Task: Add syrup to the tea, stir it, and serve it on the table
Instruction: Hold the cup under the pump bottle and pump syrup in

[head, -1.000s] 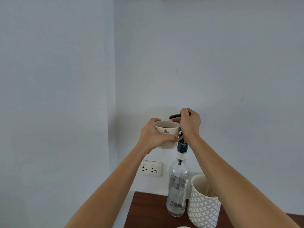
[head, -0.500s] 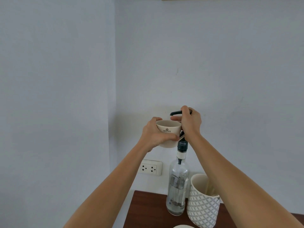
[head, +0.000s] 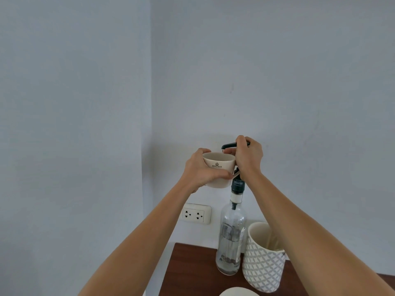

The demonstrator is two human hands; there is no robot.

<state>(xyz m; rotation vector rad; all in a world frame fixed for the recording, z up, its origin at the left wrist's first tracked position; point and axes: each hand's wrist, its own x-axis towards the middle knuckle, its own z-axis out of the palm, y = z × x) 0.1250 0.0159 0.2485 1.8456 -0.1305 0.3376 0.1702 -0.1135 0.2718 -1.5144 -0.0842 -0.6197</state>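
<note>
A cream tea cup (head: 218,165) with a small dark crest is held up in the air by my left hand (head: 199,170), fingers wrapped around its side. Its rim sits just under the black pump spout (head: 228,145) of a tall clear syrup bottle (head: 230,238) that stands on the dark wooden table (head: 192,272). My right hand (head: 248,157) rests closed over the top of the pump head. The bottle holds only a little liquid at its bottom. What is inside the cup is hidden from this angle.
A white jar with a grey diamond pattern (head: 264,259) stands right of the bottle, with pale sticks inside. A white rim (head: 237,292) shows at the bottom edge. A wall socket (head: 196,214) sits behind, near the wall corner.
The pump head and my right hand have risen slightly over the last second. The cup stays under the spout in my left hand.
</note>
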